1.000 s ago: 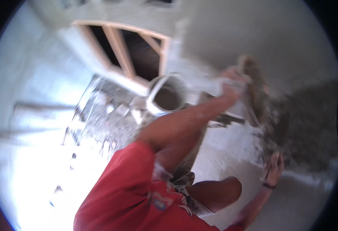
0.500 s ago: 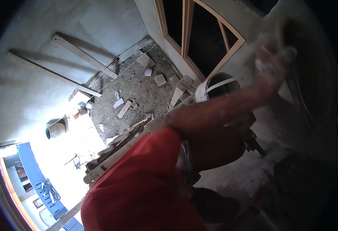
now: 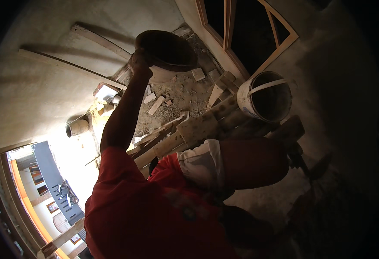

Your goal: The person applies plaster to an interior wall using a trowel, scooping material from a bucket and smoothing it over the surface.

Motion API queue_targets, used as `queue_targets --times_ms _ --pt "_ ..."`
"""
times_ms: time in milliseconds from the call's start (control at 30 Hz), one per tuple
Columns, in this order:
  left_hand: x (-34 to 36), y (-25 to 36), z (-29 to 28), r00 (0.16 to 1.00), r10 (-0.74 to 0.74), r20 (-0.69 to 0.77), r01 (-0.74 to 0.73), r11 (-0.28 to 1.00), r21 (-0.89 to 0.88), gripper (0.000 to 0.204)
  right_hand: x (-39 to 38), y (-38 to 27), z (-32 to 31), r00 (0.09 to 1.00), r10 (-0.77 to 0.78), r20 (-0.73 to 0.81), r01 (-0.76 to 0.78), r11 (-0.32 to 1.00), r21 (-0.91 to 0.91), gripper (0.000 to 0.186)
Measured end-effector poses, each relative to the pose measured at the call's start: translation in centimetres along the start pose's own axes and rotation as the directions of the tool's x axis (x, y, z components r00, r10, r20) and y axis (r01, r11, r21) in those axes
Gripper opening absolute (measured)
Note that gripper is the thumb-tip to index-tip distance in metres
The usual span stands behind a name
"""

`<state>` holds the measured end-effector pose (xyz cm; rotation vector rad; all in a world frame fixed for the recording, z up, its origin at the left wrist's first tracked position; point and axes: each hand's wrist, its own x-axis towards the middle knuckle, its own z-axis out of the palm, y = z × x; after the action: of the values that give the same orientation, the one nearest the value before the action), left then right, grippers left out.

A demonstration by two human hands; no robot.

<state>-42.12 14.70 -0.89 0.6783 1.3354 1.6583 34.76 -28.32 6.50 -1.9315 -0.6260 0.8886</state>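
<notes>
My left hand (image 3: 140, 60) grips the rim of a round, dark shallow pan (image 3: 168, 49), held up at arm's length toward the top middle of the head view. The pan's inside is too dark to make out. On my right side, deep shadow hides my right hand, and I cannot make out what it touches. A pale bucket (image 3: 265, 101) with a broad handle stands by my bare leg (image 3: 254, 162), on or beside rough wooden boards (image 3: 198, 127).
Rubble and block pieces (image 3: 157, 103) lie on the floor below. Boards (image 3: 73, 69) lean on the left plastered wall (image 3: 34, 103). A wooden window frame (image 3: 289, 39) is in the upper right wall. A bright doorway (image 3: 42, 194) opens at lower left, near an overturned bucket (image 3: 79, 127).
My left hand has swung from the right wall over to the upper middle with the pan. My view has turned, and the right side has become much darker, hiding my right hand.
</notes>
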Motion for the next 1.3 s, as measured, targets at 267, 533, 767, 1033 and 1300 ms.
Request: queue_targets --times_ms 267,533,767,1033,1300 --pt "2.6 2.7 -16.8 0.93 0.235 -0.284 -0.047 0.84 0.54 0.025 -1.7 -7.1 7.9 0.996 -0.021 0.088 0.026 0.998 -0.057 0.022" --pt "4.6 5.9 -19.5 0.951 0.078 -0.299 0.189 0.62 0.761 0.081 -2.9 -5.6 9.7 0.994 0.032 0.105 -0.033 0.999 0.006 0.03" --pt "-2.4 -5.4 1.2 0.773 -0.162 0.614 -0.54 0.339 0.77 0.068 -4.5 -7.8 11.0 0.99 0.108 0.088 -0.106 0.994 -0.021 0.033" --pt "-13.3 -5.1 17.0 0.379 -0.259 0.889 -0.759 0.463 0.458 0.07 -6.4 -7.7 10.1 0.992 0.126 0.028 -0.12 0.981 -0.151 0.029" --pt "-18.1 -4.2 11.9 0.402 -0.67 0.625 -0.628 0.295 0.72 0.07 -6.2 -7.9 10.8 0.993 0.104 0.059 -0.1 0.992 -0.073 0.029"
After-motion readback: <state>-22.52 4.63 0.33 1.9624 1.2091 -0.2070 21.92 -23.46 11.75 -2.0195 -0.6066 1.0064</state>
